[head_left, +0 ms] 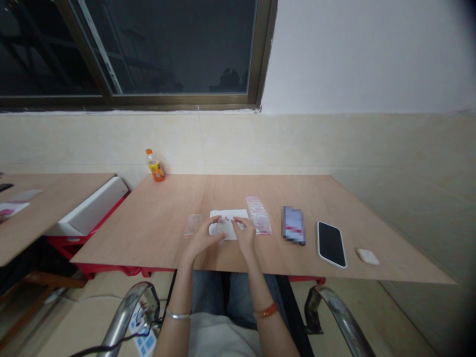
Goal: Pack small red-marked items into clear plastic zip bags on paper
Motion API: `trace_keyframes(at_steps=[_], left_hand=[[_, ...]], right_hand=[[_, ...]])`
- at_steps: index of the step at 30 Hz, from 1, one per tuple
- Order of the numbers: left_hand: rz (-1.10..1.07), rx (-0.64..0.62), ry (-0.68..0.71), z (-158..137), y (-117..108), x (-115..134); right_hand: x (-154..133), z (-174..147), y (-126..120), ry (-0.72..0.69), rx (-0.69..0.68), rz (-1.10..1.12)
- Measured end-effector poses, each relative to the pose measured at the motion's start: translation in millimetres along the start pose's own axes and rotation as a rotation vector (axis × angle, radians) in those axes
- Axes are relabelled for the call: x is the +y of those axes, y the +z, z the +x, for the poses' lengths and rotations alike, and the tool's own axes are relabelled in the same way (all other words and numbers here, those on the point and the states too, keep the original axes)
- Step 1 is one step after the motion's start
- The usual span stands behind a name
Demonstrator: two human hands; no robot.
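Left hand [203, 238]: rests on the table, fingers curled in toward a small clear item [222, 225] lying on the white sheet; the fingertips appear to pinch its edge, though it is too small to say how firmly.
Right hand [245, 234]: just beside the left, fingers bent and tips down on the same white sheet [238, 214], close to the clear item; whether it actually grips anything cannot be told.
Clear item: sits on the sheet between the two hands (its exact shape is blurred).
Wrists: a silver bangle [178, 315] on the left, an orange band [266, 311] on the right.
Left of the sheet: an empty-looking clear bag [193, 224], flat on the wood.
Right of the sheet: a clear bag with red print [258, 214], touching the sheet's corner.
Further right: a pixelated phone [294, 224], then a dark-screened phone [331, 244], then a small white case [368, 256].
Table [167, 208]: light wood, near edge over red framing.
Far corner: an orange-capped bottle [155, 166] by the wall.
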State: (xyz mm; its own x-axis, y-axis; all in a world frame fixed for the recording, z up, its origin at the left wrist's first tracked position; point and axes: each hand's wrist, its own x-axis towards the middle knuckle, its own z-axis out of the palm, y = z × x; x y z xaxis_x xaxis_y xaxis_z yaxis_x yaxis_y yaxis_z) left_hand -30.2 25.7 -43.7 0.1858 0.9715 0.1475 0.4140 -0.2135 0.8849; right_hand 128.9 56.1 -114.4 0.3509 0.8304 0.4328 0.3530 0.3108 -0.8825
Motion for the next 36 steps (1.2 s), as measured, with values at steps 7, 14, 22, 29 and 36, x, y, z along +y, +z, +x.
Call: trace_keyframes(at_steps=[7,14,22,29,36], left_hand=[[-0.045,-0.053,0.045,1.9,5.6,-0.6],[-0.042,-0.075,0.06,3.2,5.7,0.4],[-0.079,-0.034,0.019,3.5,7.0,-5.7],[-0.09,-0.041,0.056,4.4,3.4,1.0],[-0.047,-0.041,0.065,3.9,1.3,3.8]], right_hand=[[-56.0,8.4,-14.0,-0.069,-0.026,0.123],[-59.7,6.3,-11.7,-0.114,-0.099,0.108],[-31.7,5.4,-3.7,0.018,-0.064,0.121],[28.0,-16.1,23.1,0.059,-0.17,0.06],[29.6,-17.4,31.3,0.061,-0.217,-0.202]])
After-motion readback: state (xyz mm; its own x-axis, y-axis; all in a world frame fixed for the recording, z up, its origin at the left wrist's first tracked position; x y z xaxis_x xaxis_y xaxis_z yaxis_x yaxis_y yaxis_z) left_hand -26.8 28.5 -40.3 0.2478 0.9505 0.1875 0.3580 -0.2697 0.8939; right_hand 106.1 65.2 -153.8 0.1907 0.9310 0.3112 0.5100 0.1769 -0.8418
